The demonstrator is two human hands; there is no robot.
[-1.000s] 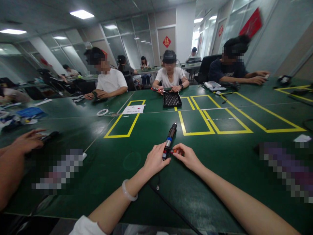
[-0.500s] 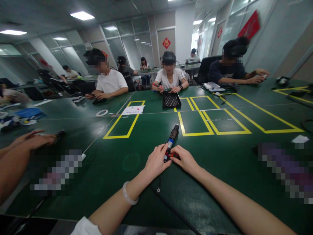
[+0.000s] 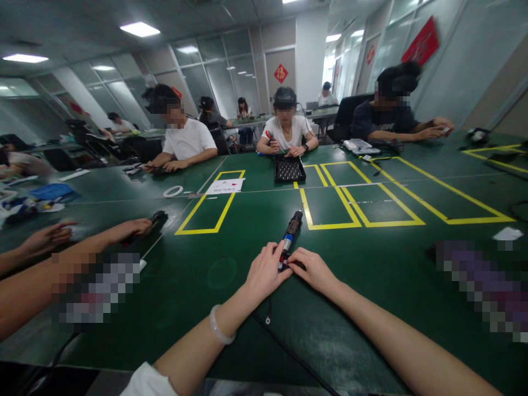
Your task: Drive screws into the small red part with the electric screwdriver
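Note:
On the green table, a corded electric screwdriver (image 3: 293, 224) points away from me, dark with a blue and silver band and a thin bit at its tip. My left hand (image 3: 266, 270) is closed around its rear part, the fingers along its left side. At the back end, my right hand (image 3: 310, 268) pinches with thumb and fingertips, against a small red and black part (image 3: 284, 262); the fingers hide most of it. A black cord (image 3: 284, 344) with a small metal ring (image 3: 268, 320) runs from beneath my left wrist toward the table edge.
At left, a neighbour's hand (image 3: 138, 227) grips a dark tool (image 3: 157, 218). Yellow tape outlines (image 3: 334, 226), a black tray (image 3: 289, 170) of small parts, a tape roll (image 3: 172, 191) and a white paper (image 3: 225, 186) lie ahead. Several people sit around.
My hands stay almost where they were, with the right fingertips shifted slightly at the screwdriver's back end. The neighbour's hand with the dark tool has moved right. The person opposite has raised a red-handled tool.

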